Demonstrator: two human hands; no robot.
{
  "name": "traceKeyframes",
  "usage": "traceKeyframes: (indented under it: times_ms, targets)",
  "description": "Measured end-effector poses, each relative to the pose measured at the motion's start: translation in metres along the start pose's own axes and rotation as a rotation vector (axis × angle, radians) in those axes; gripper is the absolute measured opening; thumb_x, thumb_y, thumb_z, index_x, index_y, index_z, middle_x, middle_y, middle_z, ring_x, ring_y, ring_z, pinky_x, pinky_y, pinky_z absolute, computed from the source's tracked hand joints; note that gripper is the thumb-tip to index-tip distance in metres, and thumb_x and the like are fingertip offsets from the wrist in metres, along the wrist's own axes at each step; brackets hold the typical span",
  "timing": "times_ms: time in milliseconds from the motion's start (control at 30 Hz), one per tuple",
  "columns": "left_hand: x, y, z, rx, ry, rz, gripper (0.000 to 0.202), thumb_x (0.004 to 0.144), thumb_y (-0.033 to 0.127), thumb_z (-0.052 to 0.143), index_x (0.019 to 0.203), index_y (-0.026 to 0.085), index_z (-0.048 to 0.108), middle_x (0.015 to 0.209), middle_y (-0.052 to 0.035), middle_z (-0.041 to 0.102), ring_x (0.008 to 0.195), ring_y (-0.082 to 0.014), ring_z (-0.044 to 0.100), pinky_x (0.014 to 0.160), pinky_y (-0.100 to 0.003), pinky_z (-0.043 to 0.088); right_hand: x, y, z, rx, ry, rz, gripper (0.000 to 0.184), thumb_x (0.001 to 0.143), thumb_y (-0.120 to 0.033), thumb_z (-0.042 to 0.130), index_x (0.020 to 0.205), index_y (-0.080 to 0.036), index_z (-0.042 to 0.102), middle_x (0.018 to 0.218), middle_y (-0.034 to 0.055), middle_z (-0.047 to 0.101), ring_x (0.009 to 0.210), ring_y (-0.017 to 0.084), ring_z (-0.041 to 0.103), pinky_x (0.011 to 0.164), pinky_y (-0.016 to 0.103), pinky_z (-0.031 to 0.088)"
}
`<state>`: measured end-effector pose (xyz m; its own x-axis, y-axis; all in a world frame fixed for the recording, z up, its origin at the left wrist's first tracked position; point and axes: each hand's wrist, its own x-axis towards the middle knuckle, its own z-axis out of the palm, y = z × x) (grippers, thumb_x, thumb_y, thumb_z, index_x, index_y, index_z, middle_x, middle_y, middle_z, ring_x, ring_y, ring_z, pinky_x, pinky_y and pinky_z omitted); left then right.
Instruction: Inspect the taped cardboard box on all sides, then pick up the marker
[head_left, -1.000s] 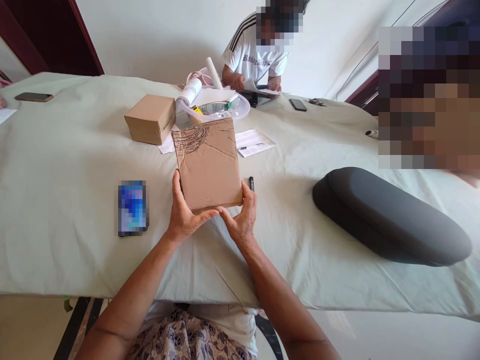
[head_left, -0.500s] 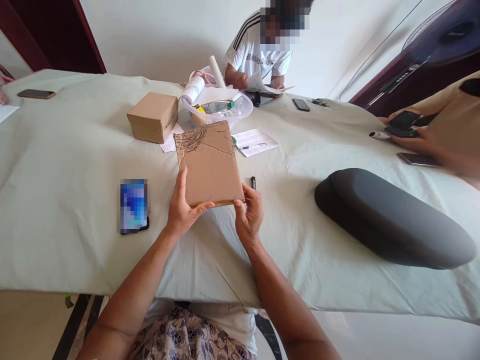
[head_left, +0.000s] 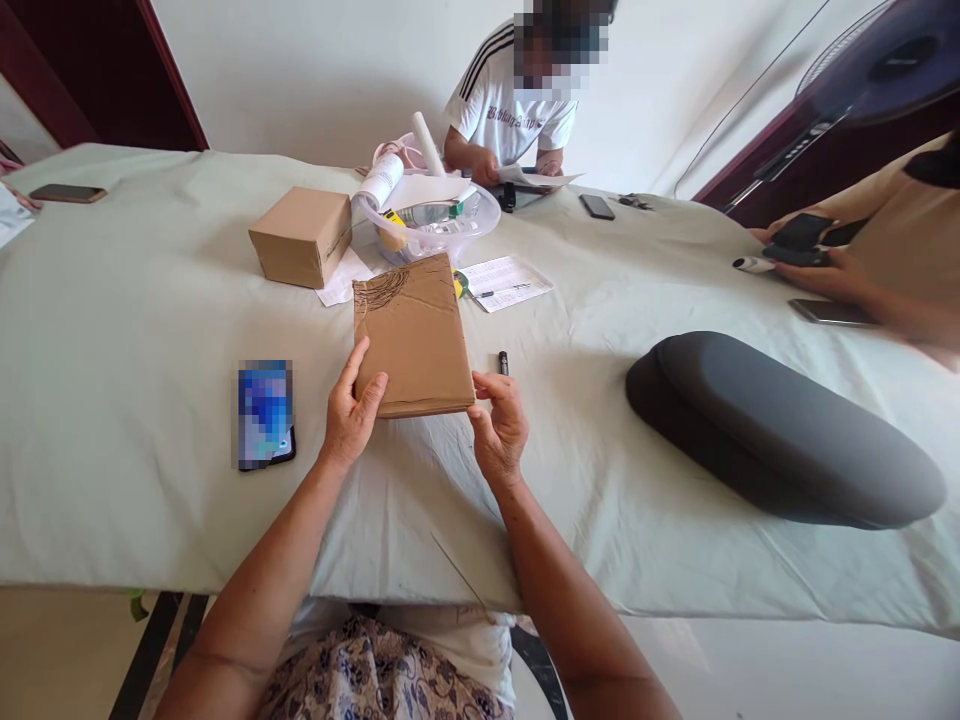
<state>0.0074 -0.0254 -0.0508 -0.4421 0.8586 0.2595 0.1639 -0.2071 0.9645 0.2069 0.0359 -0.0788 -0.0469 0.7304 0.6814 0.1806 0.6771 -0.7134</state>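
Note:
A flat brown cardboard parcel [head_left: 411, 338] with dark scribbles near its far corner lies low over the pale green tablecloth [head_left: 135, 320], close to me. My left hand [head_left: 347, 418] grips its near left corner, thumb on top. My right hand [head_left: 497, 426] sits at the near right corner with fingers curled, fingertips touching the parcel's edge. A black marker [head_left: 503, 362] lies just right of the parcel.
A phone [head_left: 265, 414] lies to my left. A small cardboard box [head_left: 301, 237] and a clear bowl [head_left: 442, 222] of items stand behind the parcel. A large dark grey case [head_left: 780, 430] lies at right. Papers [head_left: 504, 282] lie mid-table. One person sits opposite; another's hand [head_left: 825, 270] holds a phone at right.
The parcel has tipped from nearly upright down toward the table. My right hand has loosened from under its bottom edge to its corner.

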Motion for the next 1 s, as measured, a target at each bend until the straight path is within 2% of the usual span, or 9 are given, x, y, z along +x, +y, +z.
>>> traceKeyframes:
  times_ms: [200,400,533,667,800,900,1000]
  targets:
    - [0.003,-0.006,-0.001,-0.163,0.06,-0.112,0.068,0.087,0.061,0.073,0.144,0.026,0.063,0.158,-0.0071,0.056,0.155,-0.0295,0.041,0.13,-0.042,0.031,0.001,0.001,0.002,-0.019,0.022,-0.017,0.027,0.098,-0.046,0.061,0.111,-0.027,0.074,0.099,0.0059,0.068,0.094,0.022,0.064,0.087,0.043,0.056]
    - [0.008,-0.015,0.002,-0.402,0.143,-0.285,0.07,0.077,0.058,0.083,0.137,0.026,0.067,0.15,-0.0088,0.063,0.144,-0.0307,0.055,0.121,-0.042,0.043,0.002,0.002,0.002,-0.052,0.042,0.011,0.021,0.098,-0.041,0.064,0.109,-0.027,0.075,0.102,0.006,0.069,0.1,0.022,0.064,0.089,0.042,0.055]
    - [0.011,-0.015,0.001,-0.52,0.169,-0.37,0.071,0.074,0.056,0.086,0.135,0.025,0.067,0.145,-0.0102,0.067,0.14,-0.0313,0.059,0.112,-0.041,0.052,0.004,0.001,0.0,-0.069,0.066,0.065,0.022,0.099,-0.042,0.061,0.11,-0.028,0.075,0.106,0.0064,0.07,0.105,0.022,0.065,0.081,0.037,0.056]
    - [0.012,-0.012,0.0,-0.572,0.163,-0.403,0.076,0.07,0.058,0.087,0.135,0.025,0.067,0.144,-0.0102,0.068,0.134,-0.0316,0.062,0.096,-0.036,0.059,0.002,0.0,0.0,-0.027,0.013,0.108,0.029,0.101,-0.044,0.054,0.118,-0.027,0.071,0.112,0.0081,0.071,0.105,0.022,0.066,0.08,0.036,0.058]
    - [0.009,-0.011,0.004,-0.621,0.133,-0.423,0.071,0.072,0.06,0.085,0.133,0.028,0.068,0.142,-0.0073,0.069,0.123,-0.028,0.068,0.081,-0.03,0.059,-0.004,0.002,0.006,0.057,-0.026,0.15,0.044,0.1,-0.049,0.056,0.139,-0.028,0.058,0.123,0.0105,0.068,0.098,0.02,0.068,0.078,0.035,0.059]
    - [0.007,-0.013,0.008,-0.657,0.109,-0.435,0.065,0.076,0.064,0.081,0.129,0.029,0.07,0.135,-0.0046,0.072,0.116,-0.0247,0.069,0.074,-0.027,0.056,-0.008,0.003,0.012,0.114,-0.053,0.137,0.063,0.097,-0.051,0.062,0.153,-0.03,0.042,0.106,0.0049,0.067,0.081,0.015,0.065,0.072,0.032,0.059]
    - [0.007,-0.016,0.01,-0.708,0.089,-0.462,0.059,0.081,0.068,0.075,0.125,0.028,0.071,0.127,-0.0043,0.075,0.112,-0.0239,0.069,0.071,-0.026,0.054,-0.011,0.003,0.015,0.099,-0.165,0.127,0.072,0.094,-0.054,0.067,0.156,-0.032,0.039,0.101,0.0024,0.065,0.075,0.014,0.063,0.067,0.03,0.058]
